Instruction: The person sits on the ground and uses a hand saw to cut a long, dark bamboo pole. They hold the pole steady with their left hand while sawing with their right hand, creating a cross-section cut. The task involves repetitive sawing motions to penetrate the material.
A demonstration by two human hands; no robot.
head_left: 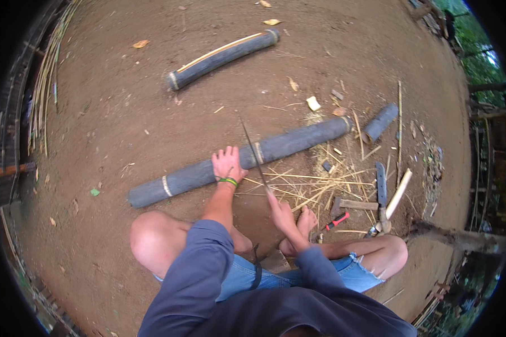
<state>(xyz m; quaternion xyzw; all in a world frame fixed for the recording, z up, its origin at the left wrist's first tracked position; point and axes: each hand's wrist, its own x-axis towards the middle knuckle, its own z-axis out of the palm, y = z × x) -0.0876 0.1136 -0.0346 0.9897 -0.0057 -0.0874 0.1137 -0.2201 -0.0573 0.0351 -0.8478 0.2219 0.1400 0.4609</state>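
Note:
A thick dark grey bamboo pole (289,143) with pale rings at its joints lies slantwise on the dirt in front of me. My left hand (228,164), a green band at its wrist, rests on the pole with fingers spread, just left of a joint ring. In my right hand (279,210) is the near end of a long, narrow dark blade (250,138), seen almost edge-on, so I cannot tell whether it is a saw or a machete. The blade slants up across the pole near that ring; whether it touches is unclear.
Beyond lies a bamboo length (225,58) with a pale strip along it. At right are a short bamboo piece (380,122), scattered pale splints (320,188), a hammer (357,205), a red-and-black hand tool (337,221) and a dark flat tool (381,182). Long canes (48,78) lie far left.

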